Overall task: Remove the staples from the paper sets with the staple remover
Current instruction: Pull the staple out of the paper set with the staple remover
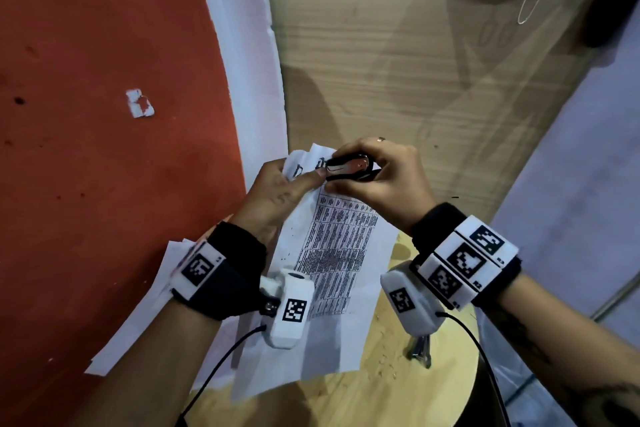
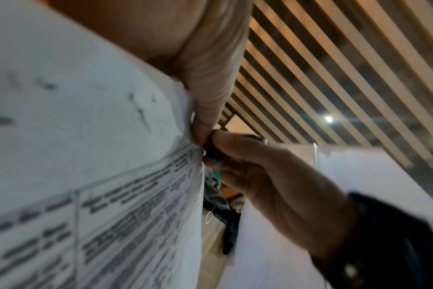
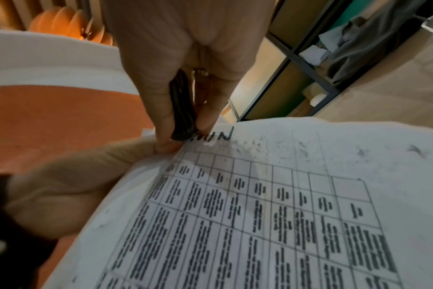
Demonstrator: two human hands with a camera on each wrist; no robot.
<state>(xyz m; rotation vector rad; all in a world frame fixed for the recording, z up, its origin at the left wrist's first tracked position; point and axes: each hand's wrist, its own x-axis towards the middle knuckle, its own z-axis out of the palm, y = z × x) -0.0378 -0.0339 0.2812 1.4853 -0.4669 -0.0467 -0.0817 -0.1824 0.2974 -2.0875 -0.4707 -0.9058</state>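
A white paper set (image 1: pixel 332 246) printed with a table is held up above a round wooden table (image 1: pixel 381 388). My left hand (image 1: pixel 277 191) pinches its top left corner, thumb on the front of the sheet (image 3: pixel 260 195). My right hand (image 1: pixel 377 180) grips a black and silver staple remover (image 1: pixel 349 166), squeezed between thumb and fingers, with its tip against that same corner beside my left thumb. In the right wrist view the staple remover (image 3: pixel 182 109) meets the paper edge. In the left wrist view the staple remover (image 2: pixel 214 150) is mostly hidden by fingers. The staple itself cannot be seen.
More loose white sheets (image 1: pixel 138 333) hang off the left of the table under my left wrist. A small metal object (image 1: pixel 420 350) lies on the table below my right wrist. A red floor (image 1: pixel 104 149) with a torn paper scrap (image 1: pixel 139 103) lies left; a wooden panel (image 1: pixel 415 80) stands behind.
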